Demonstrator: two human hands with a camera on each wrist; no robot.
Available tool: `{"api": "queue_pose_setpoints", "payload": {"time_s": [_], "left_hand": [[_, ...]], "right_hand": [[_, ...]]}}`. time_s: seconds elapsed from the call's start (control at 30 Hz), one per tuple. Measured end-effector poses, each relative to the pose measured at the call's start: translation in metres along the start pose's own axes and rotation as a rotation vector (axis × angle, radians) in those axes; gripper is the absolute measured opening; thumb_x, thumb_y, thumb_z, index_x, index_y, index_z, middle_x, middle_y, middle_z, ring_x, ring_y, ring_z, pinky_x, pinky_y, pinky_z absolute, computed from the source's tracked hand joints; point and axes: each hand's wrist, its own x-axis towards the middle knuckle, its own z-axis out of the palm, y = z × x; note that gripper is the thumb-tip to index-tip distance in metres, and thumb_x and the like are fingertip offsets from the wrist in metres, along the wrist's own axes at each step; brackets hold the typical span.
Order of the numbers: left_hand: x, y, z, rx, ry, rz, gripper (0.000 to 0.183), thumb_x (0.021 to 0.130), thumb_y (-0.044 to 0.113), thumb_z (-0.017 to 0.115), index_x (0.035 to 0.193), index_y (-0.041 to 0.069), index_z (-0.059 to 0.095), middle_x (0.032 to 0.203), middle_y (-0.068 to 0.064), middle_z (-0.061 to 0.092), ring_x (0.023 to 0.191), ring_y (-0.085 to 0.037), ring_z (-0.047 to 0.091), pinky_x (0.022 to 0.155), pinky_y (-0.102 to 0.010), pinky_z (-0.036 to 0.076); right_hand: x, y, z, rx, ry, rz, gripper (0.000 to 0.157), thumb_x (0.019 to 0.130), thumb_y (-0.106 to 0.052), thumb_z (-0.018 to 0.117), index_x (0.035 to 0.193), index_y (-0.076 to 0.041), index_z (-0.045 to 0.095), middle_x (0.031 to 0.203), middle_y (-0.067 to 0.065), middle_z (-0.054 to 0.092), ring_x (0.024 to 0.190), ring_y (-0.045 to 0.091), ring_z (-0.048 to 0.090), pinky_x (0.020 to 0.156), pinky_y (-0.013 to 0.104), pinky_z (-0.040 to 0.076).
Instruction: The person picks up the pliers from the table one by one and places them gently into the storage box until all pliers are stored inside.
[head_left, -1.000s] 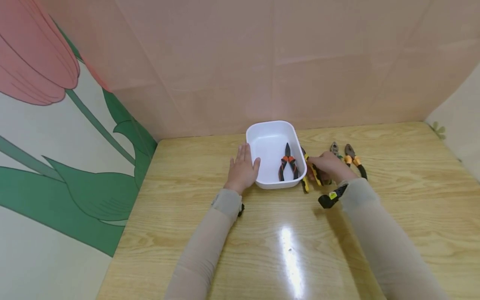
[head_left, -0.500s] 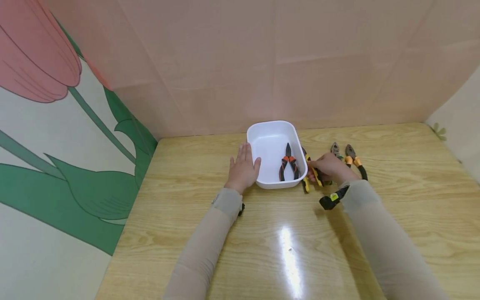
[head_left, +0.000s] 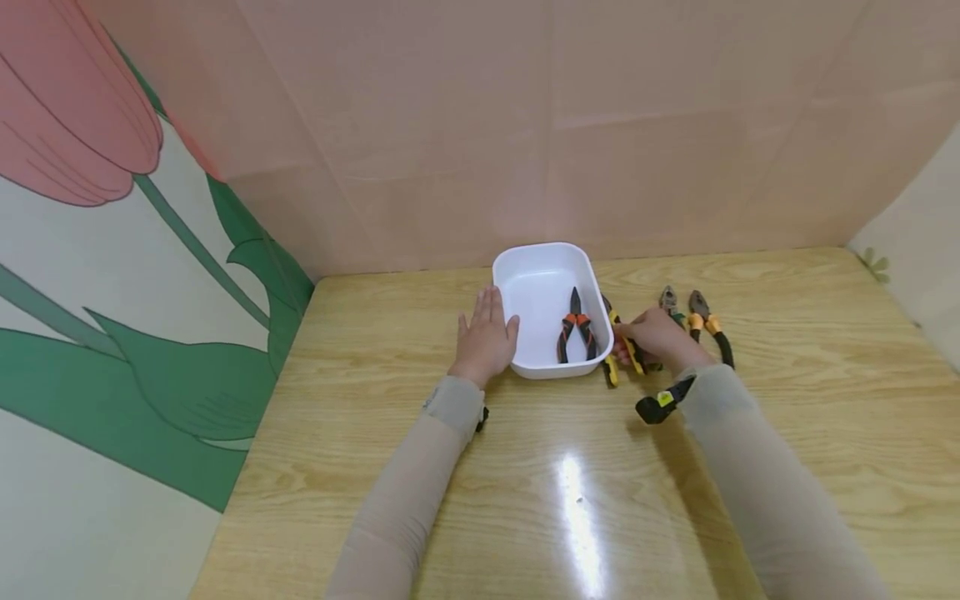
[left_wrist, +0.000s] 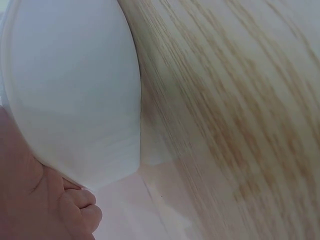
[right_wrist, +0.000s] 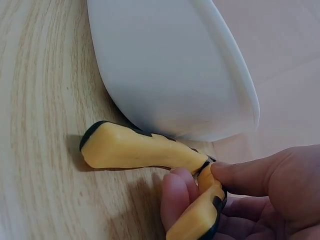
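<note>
A white rectangular tub point(head_left: 536, 275) stands near the back of the table, with black-and-orange pliers point(head_left: 577, 321) lying inside at its right. My left hand point(head_left: 486, 340) rests with straight fingers against the tub's left side. Just right of the tub, my right hand point(head_left: 660, 337) pinches one handle of yellow-and-black pliers point(right_wrist: 145, 150) between thumb and fingers. Their other handle lies along the table close by the tub's wall in the right wrist view. The head of these pliers is mostly hidden behind the tub's rim and the fingers.
Right of my right hand lie two more pliers: green-handled pliers point(head_left: 670, 302), partly covered by the hand, and orange-and-black pliers point(head_left: 708, 323). A pink-covered wall point(head_left: 420, 167) rises behind the wooden table point(head_left: 375, 333). A floral panel point(head_left: 187, 375) stands at left.
Almost nothing differs. Both hands, the tub and the pliers keep their places; the head view shifts very slightly.
</note>
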Motion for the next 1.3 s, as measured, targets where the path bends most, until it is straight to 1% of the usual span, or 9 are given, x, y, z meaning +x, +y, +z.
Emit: {"api": "queue_pose_setpoints", "payload": {"time_s": [0.23,0.33,0.53,0.7,0.8,1.0,1.13,1.3], "left_hand": [[-0.0003,-0.0008,0.0001,0.002,0.010,0.008,0.066,0.104,0.047,0.019,0.156,0.013,-0.004,0.165,-0.003,-0.005,0.154,-0.021,-0.001,0.123,-0.056,0.006],[0.0005,-0.0005,0.0006,0.008,0.007,0.007,0.066,0.104,0.046,0.018,0.155,0.013,-0.005,0.165,-0.003,-0.004,0.154,-0.021,-0.002,0.123,-0.056,0.007],[-0.0004,0.0011,-0.0009,0.015,-0.016,-0.008,0.066,0.104,0.047,0.017,0.155,0.015,-0.008,0.164,0.000,-0.010,0.154,-0.020,-0.004,0.124,-0.055,0.005],[-0.0012,0.0020,-0.0012,0.008,-0.012,-0.009,0.066,0.104,0.047,0.017,0.155,0.014,-0.008,0.164,0.000,-0.010,0.154,-0.020,-0.004,0.124,-0.055,0.005],[-0.0014,0.0024,-0.0011,0.004,-0.014,-0.011,0.066,0.104,0.047,0.017,0.155,0.015,-0.009,0.164,0.000,-0.011,0.153,-0.018,-0.007,0.124,-0.054,0.004],[-0.0022,0.0024,-0.0019,-0.009,-0.023,-0.016,0.066,0.103,0.049,0.016,0.155,0.015,-0.009,0.164,0.000,-0.011,0.153,-0.017,-0.008,0.124,-0.054,0.004],[-0.0014,0.0021,-0.0012,-0.002,-0.017,-0.016,0.067,0.103,0.050,0.014,0.155,0.015,-0.009,0.164,0.000,-0.011,0.153,-0.016,-0.008,0.124,-0.053,0.005],[0.0000,0.0017,0.0000,0.003,-0.017,-0.013,0.068,0.102,0.052,0.011,0.155,0.015,-0.010,0.164,-0.001,-0.009,0.152,-0.016,-0.009,0.124,-0.053,0.005]], "right_hand": [[-0.0010,0.0007,0.0022,-0.025,0.016,-0.015,0.040,0.103,-0.023,0.042,0.102,0.011,0.063,0.073,0.001,0.066,0.067,0.010,0.064,0.066,0.027,0.058],[-0.0012,0.0017,0.0017,-0.040,0.024,-0.018,0.041,0.103,-0.024,0.041,0.102,0.011,0.063,0.072,0.000,0.066,0.066,0.010,0.064,0.065,0.026,0.057],[-0.0001,0.0013,0.0017,-0.039,0.028,0.015,0.041,0.103,-0.025,0.041,0.105,0.009,0.062,0.073,0.000,0.066,0.067,0.009,0.064,0.066,0.025,0.057],[0.0004,0.0008,0.0019,-0.064,0.044,0.029,0.041,0.103,-0.026,0.041,0.105,0.008,0.062,0.074,0.000,0.067,0.067,0.010,0.064,0.065,0.025,0.056],[0.0012,0.0010,0.0016,-0.083,0.051,0.033,0.042,0.103,-0.027,0.040,0.106,0.008,0.062,0.074,0.001,0.067,0.068,0.010,0.064,0.065,0.025,0.055],[0.0047,0.0011,0.0013,-0.075,0.047,0.048,0.043,0.104,-0.027,0.039,0.110,0.010,0.061,0.076,0.002,0.067,0.069,0.012,0.065,0.067,0.026,0.057],[0.0050,0.0012,0.0008,-0.084,0.045,0.043,0.043,0.103,-0.027,0.039,0.108,0.008,0.063,0.075,0.001,0.067,0.068,0.010,0.064,0.066,0.026,0.056],[0.0042,0.0017,-0.0003,-0.076,0.037,0.010,0.042,0.103,-0.025,0.040,0.106,0.010,0.063,0.074,0.000,0.067,0.067,0.009,0.064,0.066,0.026,0.057]]}}
